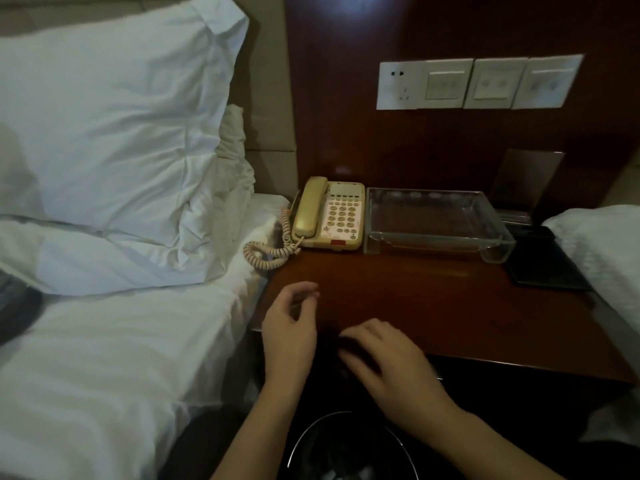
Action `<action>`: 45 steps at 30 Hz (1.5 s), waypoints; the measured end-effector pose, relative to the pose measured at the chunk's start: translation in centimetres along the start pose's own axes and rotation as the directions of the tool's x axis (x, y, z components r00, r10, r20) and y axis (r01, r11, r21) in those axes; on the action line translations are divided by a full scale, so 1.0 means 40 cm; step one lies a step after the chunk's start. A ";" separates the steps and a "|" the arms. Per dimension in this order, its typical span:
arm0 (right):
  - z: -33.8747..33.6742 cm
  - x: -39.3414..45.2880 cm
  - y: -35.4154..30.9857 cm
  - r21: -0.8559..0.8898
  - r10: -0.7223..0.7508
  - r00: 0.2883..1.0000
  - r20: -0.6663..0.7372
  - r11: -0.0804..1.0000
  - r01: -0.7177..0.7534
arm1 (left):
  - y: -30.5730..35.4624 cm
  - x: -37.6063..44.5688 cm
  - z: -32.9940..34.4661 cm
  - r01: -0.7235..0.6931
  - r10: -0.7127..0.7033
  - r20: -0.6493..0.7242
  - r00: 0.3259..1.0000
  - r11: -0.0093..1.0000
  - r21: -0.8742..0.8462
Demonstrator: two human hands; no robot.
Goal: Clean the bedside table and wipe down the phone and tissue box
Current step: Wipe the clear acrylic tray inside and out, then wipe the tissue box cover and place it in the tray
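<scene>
On the left lies the bed (104, 341) with soft white pillows (114, 109), wrinkled cotton. The left hand (289, 327) hovers over the front edge of the bedside table (450, 306), fingers loosely curled, holding nothing. The right hand (388, 358) is just beside it, blurred, fingers spread and relaxed; I see no cloth in it.

At the back of the dark, glossy wooden table stands the phone (329, 214), beige hard plastic, and its coiled cord (270, 252) hangs over the table's left edge. A wipe may catch this springy cord and drag the phone. Beside the phone is a clear rigid tray (485, 237), which could slide on the smooth wood. I cannot identify a tissue box. Below is a round bin (346, 448).
</scene>
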State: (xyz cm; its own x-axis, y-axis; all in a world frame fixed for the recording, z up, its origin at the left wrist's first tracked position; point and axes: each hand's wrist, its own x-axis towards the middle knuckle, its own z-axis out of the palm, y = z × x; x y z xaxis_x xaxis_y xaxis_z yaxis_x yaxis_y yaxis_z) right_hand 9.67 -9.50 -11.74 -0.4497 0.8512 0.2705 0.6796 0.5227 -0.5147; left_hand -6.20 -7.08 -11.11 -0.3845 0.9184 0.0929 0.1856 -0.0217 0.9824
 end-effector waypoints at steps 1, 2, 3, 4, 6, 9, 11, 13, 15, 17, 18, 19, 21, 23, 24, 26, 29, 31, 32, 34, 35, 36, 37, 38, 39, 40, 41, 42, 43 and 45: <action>-0.032 -0.007 -0.001 0.113 0.099 0.992 -0.078 0.989 -0.090 | 0.023 -0.014 0.010 -0.002 0.000 0.121 0.993 1.000 0.012; -0.065 -0.013 0.001 0.256 0.217 0.966 -0.143 0.951 -0.175 | 0.051 -0.034 0.026 0.017 -0.018 0.254 0.967 1.000 0.005; -0.099 -0.020 0.003 0.400 0.336 0.925 -0.179 0.883 -0.244 | 0.081 -0.058 0.047 0.064 -0.047 0.373 0.927 0.997 -0.033; -0.135 -0.028 0.004 0.522 0.438 0.879 -0.191 0.803 -0.286 | 0.112 -0.084 0.074 0.146 -0.088 0.464 0.881 0.985 -0.092; -0.196 -0.054 0.018 0.667 0.557 0.806 -0.199 0.680 -0.305 | 0.160 -0.130 0.137 0.260 -0.128 0.531 0.838 0.948 -0.183; -0.264 -0.108 0.058 0.806 0.638 0.751 -0.172 0.530 -0.266 | 0.201 -0.173 0.255 0.250 -0.108 0.441 0.891 0.928 -0.278; -0.308 -0.146 0.097 0.906 0.673 0.732 -0.112 0.372 -0.203 | 0.228 -0.198 0.335 0.183 -0.044 0.416 0.908 0.936 -0.302; -0.362 -0.182 0.150 0.972 0.690 0.721 -0.061 0.206 -0.116 | 0.251 -0.230 0.416 0.154 0.005 0.452 0.892 0.937 -0.314; -0.415 -0.213 0.210 0.982 0.726 0.684 -0.065 0.169 -0.087 | 0.266 -0.260 0.491 0.142 0.044 0.511 0.858 0.937 -0.319; -0.459 -0.238 0.276 0.949 0.788 0.600 -0.137 0.277 -0.148 | 0.268 -0.279 0.568 0.163 0.048 0.609 0.792 0.944 -0.286; -0.481 -0.251 0.311 0.921 0.816 0.544 -0.194 0.342 -0.185 | 0.267 -0.287 0.608 0.172 0.042 0.667 0.744 0.952 -0.252; -0.505 -0.263 0.349 0.895 0.834 0.491 -0.252 0.394 -0.210 | 0.267 -0.296 0.649 0.163 0.039 0.713 0.700 0.963 -0.213; -0.559 -0.288 0.424 0.862 0.848 0.400 -0.347 0.457 -0.221 | 0.266 -0.310 0.730 0.090 0.045 0.751 0.659 0.986 -0.138; -0.612 -0.308 0.487 0.849 0.844 0.349 -0.407 0.490 -0.197 | 0.266 -0.313 0.807 0.023 0.059 0.740 0.670 0.995 -0.100; -0.632 -0.318 0.512 0.851 0.846 0.327 -0.420 0.492 -0.181 | 0.267 -0.311 0.843 0.018 0.054 0.735 0.676 0.996 -0.091; -0.651 -0.340 0.560 0.874 0.865 0.278 -0.417 0.466 -0.138 | 0.269 -0.299 0.914 0.050 0.024 0.726 0.687 0.996 -0.080; -0.665 -0.366 0.596 0.925 0.905 0.220 -0.365 0.378 -0.022 | 0.280 -0.267 1.025 0.080 -0.006 0.720 0.694 0.994 -0.069; -0.676 -0.387 0.614 0.936 0.918 0.191 -0.346 0.350 0.013 | 0.299 -0.246 1.102 0.050 -0.002 0.726 0.687 0.998 -0.045; -0.684 -0.398 0.620 0.940 0.923 0.179 -0.342 0.340 0.039 | 0.314 -0.238 1.138 0.039 -0.006 0.736 0.676 0.999 -0.029; -0.702 -0.413 0.631 0.942 0.928 0.164 -0.334 0.325 0.082 | 0.352 -0.229 1.207 0.037 -0.029 0.766 0.643 0.999 0.007; -0.709 -0.419 0.638 0.943 0.930 0.160 -0.331 0.320 0.091 | 0.372 -0.229 1.240 0.046 -0.055 0.780 0.624 0.998 0.034; -0.713 -0.424 0.649 0.943 0.931 0.158 -0.330 0.318 0.096 | 0.389 -0.229 1.272 0.064 -0.093 0.789 0.607 0.996 0.069; -0.715 -0.428 0.660 0.943 0.932 0.153 -0.329 0.318 0.094 | 0.404 -0.231 1.302 0.078 -0.128 0.795 0.593 0.992 0.102; -0.717 -0.429 0.670 0.945 0.933 0.151 -0.326 0.316 0.090 | 0.417 -0.233 1.328 0.075 -0.144 0.799 0.584 0.989 0.124; -0.717 -0.431 0.677 0.947 0.935 0.151 -0.321 0.310 0.087 | 0.426 -0.233 1.349 0.048 -0.133 0.805 0.578 0.990 0.130; -0.716 -0.433 0.685 0.948 0.937 0.148 -0.316 0.306 0.089 | 0.430 -0.227 1.368 -0.004 -0.098 0.819 0.565 0.993 0.121; -0.715 -0.435 0.690 0.949 0.939 0.141 -0.312 0.301 0.093 | 0.431 -0.218 1.383 -0.071 -0.052 0.842 0.536 0.992 0.107; -0.715 -0.435 0.692 0.951 0.942 0.140 -0.306 0.294 0.097 | 0.429 -0.204 1.391 -0.135 -0.010 0.870 0.492 0.987 0.088; -0.717 -0.435 0.692 0.953 0.944 0.144 -0.298 0.286 0.103 | 0.422 -0.191 1.394 -0.192 0.020 0.897 0.441 0.979 0.073; -0.720 -0.434 0.691 0.956 0.947 0.149 -0.284 0.268 0.122 | 0.398 -0.170 1.395 -0.262 0.033 0.930 0.365 0.963 0.069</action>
State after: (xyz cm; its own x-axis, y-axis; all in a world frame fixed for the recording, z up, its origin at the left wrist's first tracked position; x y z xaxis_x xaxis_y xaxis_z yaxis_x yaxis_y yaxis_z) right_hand 52.97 -8.47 -7.24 0.7416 0.6350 -0.2163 -0.4268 0.1978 -0.8825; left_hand 49.84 8.36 -5.17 0.7068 0.7024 -0.0842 0.3413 -0.2343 0.9103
